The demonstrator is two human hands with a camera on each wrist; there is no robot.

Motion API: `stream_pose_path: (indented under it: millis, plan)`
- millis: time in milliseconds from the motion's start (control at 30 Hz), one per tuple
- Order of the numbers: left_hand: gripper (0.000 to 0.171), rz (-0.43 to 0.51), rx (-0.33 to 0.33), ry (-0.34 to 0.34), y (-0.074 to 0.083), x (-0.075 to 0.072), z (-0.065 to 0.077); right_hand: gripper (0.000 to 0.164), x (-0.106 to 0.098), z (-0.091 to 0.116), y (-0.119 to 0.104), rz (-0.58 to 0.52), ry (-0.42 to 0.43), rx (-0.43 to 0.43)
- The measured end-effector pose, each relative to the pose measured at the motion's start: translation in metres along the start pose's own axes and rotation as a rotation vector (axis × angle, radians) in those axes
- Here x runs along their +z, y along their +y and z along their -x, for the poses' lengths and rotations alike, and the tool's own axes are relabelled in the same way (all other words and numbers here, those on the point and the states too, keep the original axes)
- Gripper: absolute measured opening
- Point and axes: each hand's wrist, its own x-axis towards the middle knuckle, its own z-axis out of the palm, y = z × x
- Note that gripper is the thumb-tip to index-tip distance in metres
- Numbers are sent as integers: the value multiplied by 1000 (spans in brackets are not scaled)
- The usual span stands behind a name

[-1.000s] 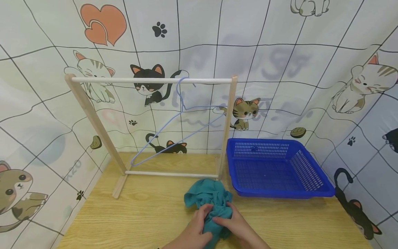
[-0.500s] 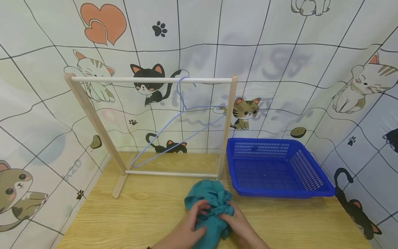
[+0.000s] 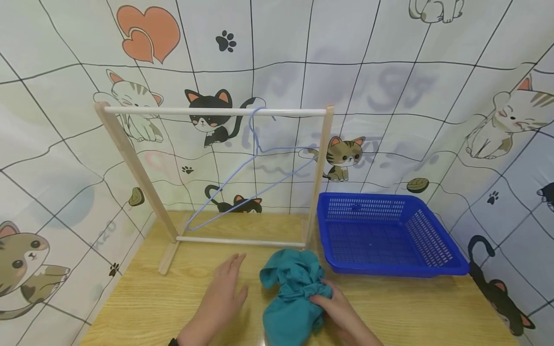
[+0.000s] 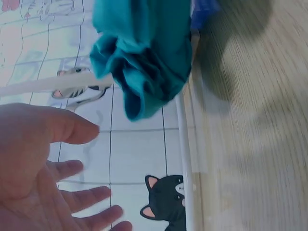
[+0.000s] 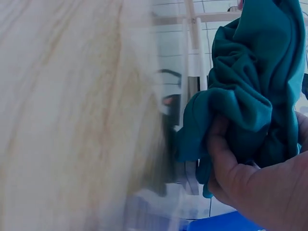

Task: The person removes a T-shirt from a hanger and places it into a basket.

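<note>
A crumpled teal cloth [image 3: 294, 307] is bunched up at the front middle of the table. At its right side my right hand [image 3: 337, 305] grips a fold, thumb on top; the right wrist view shows the fingers [image 5: 224, 149] partly tucked into the fabric. My left hand [image 3: 222, 290] is apart from the cloth, to its left, with the fingers extended. In the left wrist view the left hand [image 4: 43, 173] is spread and holds nothing, with the teal cloth [image 4: 144, 57] beyond it. Whether the cloth is a garment cannot be told.
Behind the cloth stands a wooden rack [image 3: 216, 112] with a light-blue wire hanger [image 3: 229, 180] hooked on its top bar. A blue perforated plastic basket [image 3: 385, 269] sits at the right on the wood-grain table [image 3: 147, 307]. A cat-patterned sheet covers the walls behind.
My left hand has let go of the cloth and moved left, its fingers straightening. The right hand keeps its grip. The cloth's near part has spread out slightly.
</note>
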Motion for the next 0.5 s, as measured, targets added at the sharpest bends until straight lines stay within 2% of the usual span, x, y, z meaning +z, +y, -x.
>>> stream_pose_path:
  millis: [67, 200, 500]
  plan:
    - [67, -35, -23, -14, -3, -2, 0, 69, -1, 0, -1, -9, -18, -4]
    - [66, -32, -51, -30, -6, -5, 1, 70, -1, 2, -4, -19, -57, -7]
    - [66, -17, -71, -13, -9, -10, -2, 73, -5, 17, -24, -56, -135, -44]
